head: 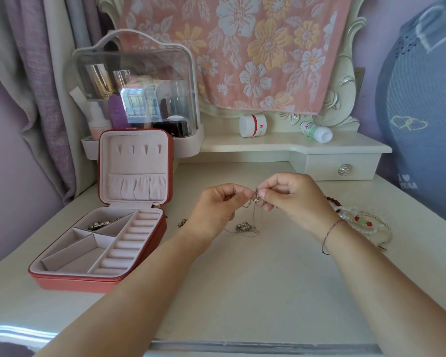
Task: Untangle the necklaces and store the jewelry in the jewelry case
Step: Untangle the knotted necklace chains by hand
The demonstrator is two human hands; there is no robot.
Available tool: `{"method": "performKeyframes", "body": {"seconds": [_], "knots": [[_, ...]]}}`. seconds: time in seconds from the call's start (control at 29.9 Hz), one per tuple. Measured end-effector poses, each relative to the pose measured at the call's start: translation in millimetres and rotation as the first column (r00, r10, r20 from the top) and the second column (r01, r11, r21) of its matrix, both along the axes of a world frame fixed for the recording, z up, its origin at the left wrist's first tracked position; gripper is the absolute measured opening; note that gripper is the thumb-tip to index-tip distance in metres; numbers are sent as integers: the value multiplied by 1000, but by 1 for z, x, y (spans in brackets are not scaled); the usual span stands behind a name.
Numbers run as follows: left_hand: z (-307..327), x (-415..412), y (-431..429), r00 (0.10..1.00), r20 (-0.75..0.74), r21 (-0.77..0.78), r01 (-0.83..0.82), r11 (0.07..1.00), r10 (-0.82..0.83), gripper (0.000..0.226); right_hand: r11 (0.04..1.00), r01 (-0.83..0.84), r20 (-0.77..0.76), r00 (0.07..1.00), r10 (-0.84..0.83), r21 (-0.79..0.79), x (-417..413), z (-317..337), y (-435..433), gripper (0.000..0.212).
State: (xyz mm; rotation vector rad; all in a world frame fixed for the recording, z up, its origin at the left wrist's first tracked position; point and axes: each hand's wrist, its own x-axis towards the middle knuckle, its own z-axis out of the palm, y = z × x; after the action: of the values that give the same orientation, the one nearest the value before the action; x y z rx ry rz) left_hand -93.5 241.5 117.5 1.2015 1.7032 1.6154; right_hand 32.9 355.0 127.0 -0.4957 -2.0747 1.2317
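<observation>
Standing here, what worries me is the knot of thin silver necklaces (245,228). The left hand (216,210) and right hand (294,194) are raised just above the bench (242,292), fingers (264,195) curled in tight. The fingertips of both pinch one small metal piece (254,200) of the chains between them. The rest hangs in hair-fine strands to a clump lying on the bench below. If the hands draw apart too sharply, I'd expect the knot to cinch tighter rather than open, and links that slight could kink or snap. The pinch is on so little metal that it could also slip and drop back into the clump. A stray bit of chain (182,222) lies just beside the left wrist, and beaded pieces (358,220) in clear and dark red beads lie near the right wrist. Either could be nudged or caught up by a careless forearm. The jewelry case (62,278) stands open to the left, well apart from the hands. It has a coral-red shell and a soft, pale pink lining, with a row of padded ring rolls and angled compartments. The back compartment holds something silvery (102,224). Its lid stands upright, with a gathered pocket and four small tabs. The bench itself is smooth, cream and matte.
</observation>
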Motion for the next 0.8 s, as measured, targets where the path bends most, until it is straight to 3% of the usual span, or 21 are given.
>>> {"method": "performKeyframes", "body": {"seconds": [0.27, 0.5, 0.6, 0.7, 0.8], "knots": [[1, 0, 0, 999, 37, 15, 33, 999, -34, 24, 1000, 4, 17, 1000, -4, 6, 1, 1, -1, 9], [4, 0, -2, 992, 113, 37, 52, 998, -56, 22, 994, -100, 204, 975, 90, 42, -1, -4, -4, 6], [4, -1, -2, 990, 133, 31, 51, 998, -55, 22, 994, -92, 213, 974, 79, 53, -1, -4, -4, 5], [5, -3, -2, 983, 178, 20, 43, 999, -46, 26, 996, -58, 76, 995, 63, -61, 0, 0, -3, 14], [6, -3, -3, 970, 231, -29, 91, 995, -82, 34, 926, -120, -142, 987, 73, -358, 4, 8, -2, 22]]}}
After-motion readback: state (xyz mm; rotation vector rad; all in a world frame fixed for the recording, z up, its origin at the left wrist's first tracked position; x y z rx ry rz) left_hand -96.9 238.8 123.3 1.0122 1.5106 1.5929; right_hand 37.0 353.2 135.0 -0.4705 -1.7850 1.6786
